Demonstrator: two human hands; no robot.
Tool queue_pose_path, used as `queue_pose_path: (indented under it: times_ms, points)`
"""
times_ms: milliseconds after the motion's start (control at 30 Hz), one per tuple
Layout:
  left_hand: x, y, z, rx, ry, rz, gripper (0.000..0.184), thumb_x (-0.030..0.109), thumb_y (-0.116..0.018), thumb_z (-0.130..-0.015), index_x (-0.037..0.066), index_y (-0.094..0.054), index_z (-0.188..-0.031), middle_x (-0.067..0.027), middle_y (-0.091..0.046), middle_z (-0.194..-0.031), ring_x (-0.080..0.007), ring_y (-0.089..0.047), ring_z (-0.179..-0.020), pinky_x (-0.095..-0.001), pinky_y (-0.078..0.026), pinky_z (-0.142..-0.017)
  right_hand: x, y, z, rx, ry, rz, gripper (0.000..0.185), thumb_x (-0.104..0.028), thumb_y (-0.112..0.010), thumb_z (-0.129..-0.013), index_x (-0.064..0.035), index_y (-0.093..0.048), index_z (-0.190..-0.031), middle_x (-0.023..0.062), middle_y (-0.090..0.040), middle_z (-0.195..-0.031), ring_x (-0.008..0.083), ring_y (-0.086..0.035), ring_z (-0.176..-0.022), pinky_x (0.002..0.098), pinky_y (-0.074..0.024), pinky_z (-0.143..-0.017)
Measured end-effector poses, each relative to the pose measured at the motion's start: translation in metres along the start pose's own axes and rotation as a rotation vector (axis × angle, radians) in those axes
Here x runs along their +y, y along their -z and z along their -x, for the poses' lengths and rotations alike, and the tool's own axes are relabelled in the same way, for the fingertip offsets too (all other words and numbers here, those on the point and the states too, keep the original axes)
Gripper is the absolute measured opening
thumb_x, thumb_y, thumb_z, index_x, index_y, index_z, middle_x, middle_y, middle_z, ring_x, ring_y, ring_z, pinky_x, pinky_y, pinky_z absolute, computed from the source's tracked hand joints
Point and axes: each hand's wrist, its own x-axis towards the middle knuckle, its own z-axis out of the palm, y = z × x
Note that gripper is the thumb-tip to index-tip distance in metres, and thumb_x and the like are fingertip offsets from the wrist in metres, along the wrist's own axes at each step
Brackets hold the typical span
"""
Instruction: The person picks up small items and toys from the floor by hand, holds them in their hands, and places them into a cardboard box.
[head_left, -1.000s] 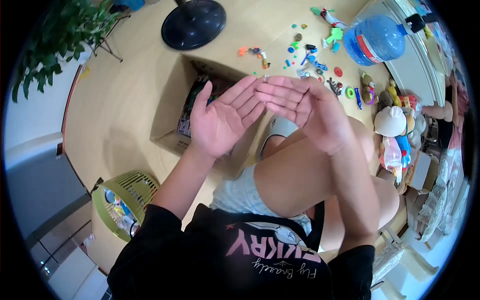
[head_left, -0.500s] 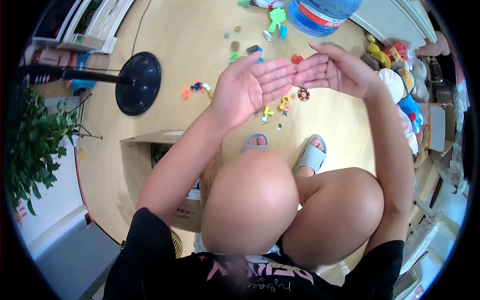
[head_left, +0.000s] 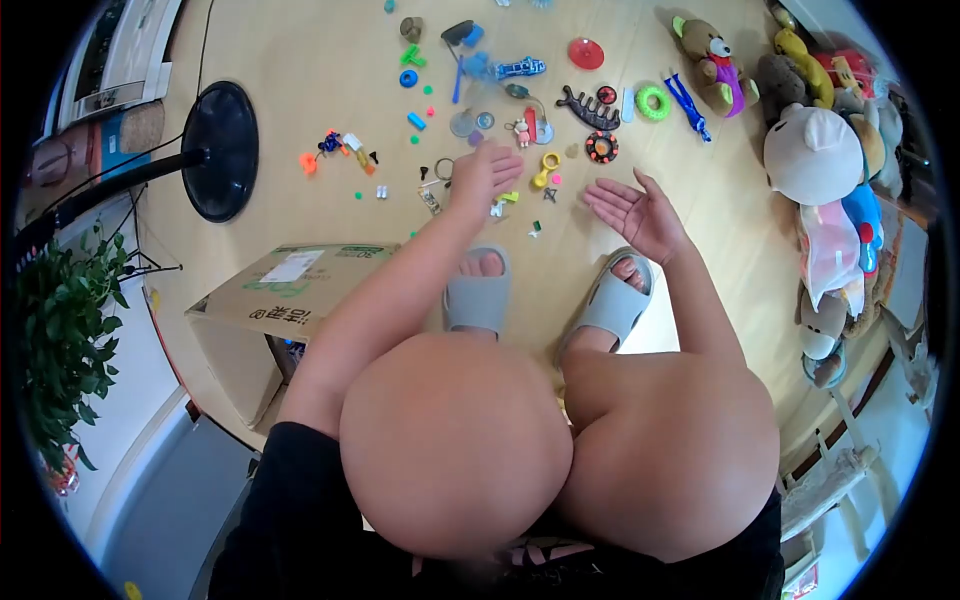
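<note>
My left hand (head_left: pixel 484 180) is open and holds nothing, over the floor among small toys, its fingers pointing right. A metal ring (head_left: pixel 444 169) lies just left of it. My right hand (head_left: pixel 640 216) is also open with nothing in it, palm showing, fingers pointing up and left. Between the hands lie a yellow toy piece (head_left: pixel 546 170) and a small star-shaped piece (head_left: pixel 550 196). Above my right hand are a black and red ring (head_left: pixel 602 147) and a dark comb-like toy (head_left: pixel 588 108). A green ring (head_left: pixel 653 103) lies farther right.
A cardboard box (head_left: pixel 300 290) stands on its side at the left, near a black round stand base (head_left: pixel 220 152) and a plant (head_left: pixel 75 320). Plush toys (head_left: pixel 812 155) are piled on the right, with a teddy bear (head_left: pixel 715 68) beside them. My sandalled feet (head_left: pixel 478 295) are below my hands.
My hands have moved apart and lower, both still open. The view has shifted, so more of the scattered toys, the bear and the box's printed side now show.
</note>
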Motion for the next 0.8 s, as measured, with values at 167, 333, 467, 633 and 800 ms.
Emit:
queue_pose_path:
  times_ms: [167, 333, 467, 633, 800]
  points:
    - [-0.01, -0.008, -0.01, -0.039, 0.04, -0.048, 0.057, 0.042, -0.042, -0.096, -0.008, -0.057, -0.12, -0.0201, -0.065, -0.115, -0.0269, -0.065, -0.106, -0.0359, -0.049, -0.092, -0.02, 0.005, -0.016, -0.023, -0.033, 0.019, 0.065, -0.042, -0.038, -0.102, 0.0139, -0.04, -0.133, 0.0274, -0.049, -0.136, 0.0335, -0.051, -0.127, 0.0379, -0.0438, -0.107]
    - [-0.016, -0.017, -0.011, -0.04, 0.036, -0.137, 0.061, 0.048, -0.041, -0.097, -0.006, -0.055, -0.125, -0.0177, -0.065, -0.115, -0.0246, -0.063, -0.107, -0.0343, -0.047, -0.094, -0.02, -0.005, -0.035, -0.061, -0.062, 0.024, 0.064, -0.042, -0.038, -0.102, 0.0137, -0.04, -0.133, 0.0274, -0.049, -0.135, 0.0335, -0.051, -0.127, 0.0377, -0.0437, -0.108]
    - [-0.015, -0.025, -0.011, -0.067, 0.061, -0.155, 0.066, 0.052, -0.044, -0.095, -0.007, -0.056, -0.123, -0.0184, -0.065, -0.114, -0.0253, -0.063, -0.107, -0.0344, -0.047, -0.093, -0.005, -0.011, -0.047, -0.05, -0.075, 0.05, 0.063, -0.043, -0.043, -0.1, 0.0139, -0.046, -0.127, 0.0273, -0.054, -0.129, 0.033, -0.056, -0.121, 0.0372, -0.0461, -0.105]
    - [-0.016, -0.023, -0.011, -0.143, 0.15, -0.212, 0.071, 0.061, -0.04, -0.096, -0.001, -0.059, -0.124, -0.0111, -0.065, -0.112, -0.0179, -0.061, -0.103, -0.0298, -0.047, -0.094, 0.004, -0.016, -0.047, 0.015, -0.096, 0.063, 0.063, -0.044, -0.048, -0.098, 0.0131, -0.048, -0.125, 0.0263, -0.057, -0.125, 0.0313, -0.059, -0.117, 0.0366, -0.0485, -0.102]
    - [-0.016, -0.022, -0.001, -0.222, 0.215, -0.14, 0.072, 0.061, -0.038, -0.096, -0.001, -0.061, -0.123, -0.01, -0.063, -0.113, -0.017, -0.057, -0.106, -0.0298, -0.043, -0.099, 0.012, -0.01, -0.044, 0.021, -0.091, 0.082, 0.063, -0.044, -0.048, -0.098, 0.0123, -0.049, -0.125, 0.0235, -0.059, -0.121, 0.03, -0.061, -0.113, 0.0363, -0.0499, -0.1]
